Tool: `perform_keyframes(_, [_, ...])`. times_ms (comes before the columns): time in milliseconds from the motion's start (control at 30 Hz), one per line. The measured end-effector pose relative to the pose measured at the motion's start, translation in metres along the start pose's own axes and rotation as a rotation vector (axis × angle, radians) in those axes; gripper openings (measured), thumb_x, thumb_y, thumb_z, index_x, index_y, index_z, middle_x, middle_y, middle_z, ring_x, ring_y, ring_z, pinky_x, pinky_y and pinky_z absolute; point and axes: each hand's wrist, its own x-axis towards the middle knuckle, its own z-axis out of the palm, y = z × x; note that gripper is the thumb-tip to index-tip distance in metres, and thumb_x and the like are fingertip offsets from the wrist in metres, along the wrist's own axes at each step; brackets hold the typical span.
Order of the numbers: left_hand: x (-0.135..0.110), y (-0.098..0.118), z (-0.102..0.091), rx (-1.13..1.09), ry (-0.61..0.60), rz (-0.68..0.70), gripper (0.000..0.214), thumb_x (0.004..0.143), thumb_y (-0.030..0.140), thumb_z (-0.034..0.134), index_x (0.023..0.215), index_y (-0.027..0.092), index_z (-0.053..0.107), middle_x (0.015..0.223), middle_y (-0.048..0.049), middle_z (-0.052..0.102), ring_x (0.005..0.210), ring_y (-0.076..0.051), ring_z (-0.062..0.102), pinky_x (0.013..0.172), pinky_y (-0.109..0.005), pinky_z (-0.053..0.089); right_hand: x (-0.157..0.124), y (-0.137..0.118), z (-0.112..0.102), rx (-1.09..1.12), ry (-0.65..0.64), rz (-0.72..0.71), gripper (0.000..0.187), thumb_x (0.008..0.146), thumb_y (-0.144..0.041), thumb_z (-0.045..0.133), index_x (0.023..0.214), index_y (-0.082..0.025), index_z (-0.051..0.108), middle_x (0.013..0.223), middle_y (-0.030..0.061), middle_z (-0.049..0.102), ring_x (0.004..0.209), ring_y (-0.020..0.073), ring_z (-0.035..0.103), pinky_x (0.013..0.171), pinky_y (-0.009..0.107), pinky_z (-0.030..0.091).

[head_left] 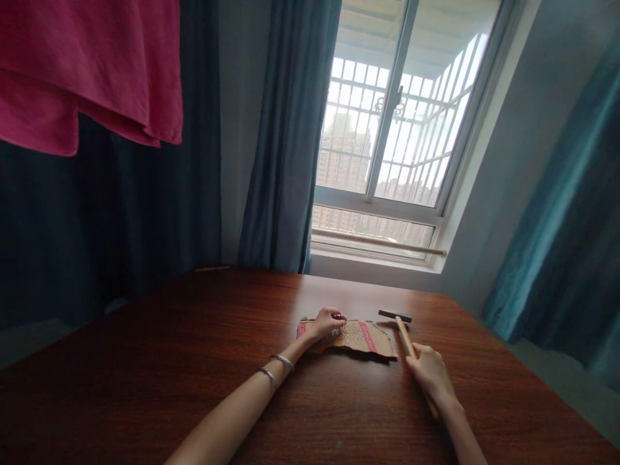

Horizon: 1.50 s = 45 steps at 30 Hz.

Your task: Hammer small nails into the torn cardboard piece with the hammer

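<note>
My right hand [430, 373] is wrapped round the wooden handle of a hammer [403, 334]. The hammer's dark head sits just above the tabletop, right of a flat, ragged-edged piece of cardboard [382, 342]. Pink bands and many small dark dots mark the cardboard, which lies on the table. My left hand [327, 321] rests over the left half of the cardboard, its fingers closed together. Something small and dark red shows at those fingertips, too small to name. Two silvery bangles circle my left wrist.
The brown wooden table [194, 381] reaches back to a wall with a barred window [375, 200]. Blue curtains [285, 142] hang on both sides. A pink cloth [111, 71] hangs at upper left, above the table's height.
</note>
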Motion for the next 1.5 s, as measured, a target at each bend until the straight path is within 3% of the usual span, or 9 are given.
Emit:
perform_keyframes(333, [0.001, -0.003, -0.001, -0.016, -0.016, -0.007, 0.023, 0.067, 0.028, 0.062, 0.078, 0.01, 0.071, 0.076, -0.0063, 0.069, 0.075, -0.019, 0.061, 0.068, -0.025, 0.045, 0.0, -0.002, 0.004, -0.051, -0.027, -0.024, 0.035, 0.071, -0.025, 0.05, 0.1, -0.023, 0.069, 0.092, 0.0101, 0.072, 0.087, 0.0254, 0.065, 0.065, 0.026, 0.042])
perform_keyframes(600, [0.004, 0.0, 0.0, -0.061, 0.068, 0.075, 0.063, 0.06, 0.034, 0.073, 0.118, 0.016, 0.057, 0.097, -0.007, 0.064, 0.082, -0.017, 0.059, 0.074, -0.028, 0.048, -0.004, -0.003, 0.005, -0.168, -0.009, 0.019, 0.033, 0.077, -0.032, 0.048, 0.103, -0.026, 0.066, 0.094, 0.0116, 0.07, 0.09, 0.0284, 0.064, 0.068, 0.032, 0.044])
perform_keyframes(800, [0.011, 0.029, -0.036, -0.166, 0.101, 0.065, 0.042, 0.08, 0.043, 0.049, 0.104, 0.012, 0.064, 0.095, -0.0108, 0.065, 0.089, -0.02, 0.058, 0.074, -0.029, 0.047, -0.001, 0.006, 0.015, -0.229, -0.012, 0.031, 0.031, 0.077, -0.03, 0.05, 0.104, -0.022, 0.064, 0.096, 0.0136, 0.067, 0.095, 0.0282, 0.062, 0.075, 0.034, 0.045])
perform_keyframes(967, [0.016, 0.04, -0.077, -0.067, -0.069, -0.067, 0.035, 0.071, 0.039, 0.058, 0.093, 0.014, 0.069, 0.091, -0.0114, 0.067, 0.086, -0.022, 0.059, 0.069, -0.029, 0.046, 0.0, 0.012, 0.02, -0.233, -0.004, 0.02, 0.029, 0.079, -0.03, 0.049, 0.102, -0.019, 0.063, 0.096, 0.0145, 0.064, 0.095, 0.0281, 0.061, 0.076, 0.034, 0.045])
perform_keyframes(1100, [0.006, 0.033, -0.095, 0.113, -0.227, -0.083, 0.046, 0.058, 0.041, 0.07, 0.096, 0.014, 0.069, 0.094, -0.0094, 0.067, 0.09, -0.025, 0.059, 0.077, -0.032, 0.045, 0.002, 0.015, 0.023, -0.217, -0.004, 0.029, 0.03, 0.079, -0.03, 0.049, 0.104, -0.019, 0.062, 0.097, 0.0136, 0.063, 0.098, 0.0272, 0.059, 0.079, 0.033, 0.044])
perform_keyframes(1267, [-0.006, 0.016, -0.098, 0.359, -0.301, -0.097, 0.069, 0.04, 0.04, 0.081, 0.104, 0.022, 0.066, 0.115, -0.0078, 0.059, 0.111, -0.031, 0.05, 0.093, -0.034, 0.038, 0.002, 0.014, 0.022, -0.226, -0.019, 0.033, 0.03, 0.078, -0.031, 0.05, 0.102, -0.019, 0.064, 0.094, 0.0128, 0.063, 0.092, 0.0276, 0.059, 0.078, 0.033, 0.043])
perform_keyframes(1367, [-0.008, 0.01, -0.094, 0.398, -0.376, -0.102, 0.081, 0.038, 0.043, 0.082, 0.113, 0.022, 0.061, 0.12, -0.0095, 0.055, 0.116, -0.033, 0.045, 0.095, -0.036, 0.036, 0.004, 0.001, 0.015, -0.233, 0.121, 0.005, 0.037, 0.08, -0.03, 0.046, 0.113, -0.018, 0.06, 0.099, 0.0145, 0.061, 0.092, 0.0284, 0.058, 0.08, 0.035, 0.042])
perform_keyframes(1433, [-0.007, 0.006, -0.09, 0.401, -0.403, -0.092, 0.084, 0.039, 0.044, 0.081, 0.117, 0.022, 0.058, 0.121, -0.0099, 0.053, 0.116, -0.032, 0.044, 0.095, -0.035, 0.036, 0.01, -0.014, 0.011, -0.185, 0.212, -0.095, 0.04, 0.083, -0.028, 0.043, 0.118, -0.018, 0.057, 0.103, 0.0144, 0.061, 0.095, 0.0274, 0.056, 0.084, 0.035, 0.041])
perform_keyframes(1500, [-0.005, 0.002, -0.086, 0.405, -0.417, -0.081, 0.084, 0.041, 0.044, 0.081, 0.118, 0.022, 0.057, 0.122, -0.0101, 0.052, 0.115, -0.031, 0.045, 0.094, -0.034, 0.036, 0.019, -0.031, 0.011, -0.079, 0.208, -0.249, 0.038, 0.084, -0.026, 0.042, 0.116, -0.016, 0.059, 0.105, 0.013, 0.061, 0.101, 0.0251, 0.054, 0.089, 0.031, 0.039])
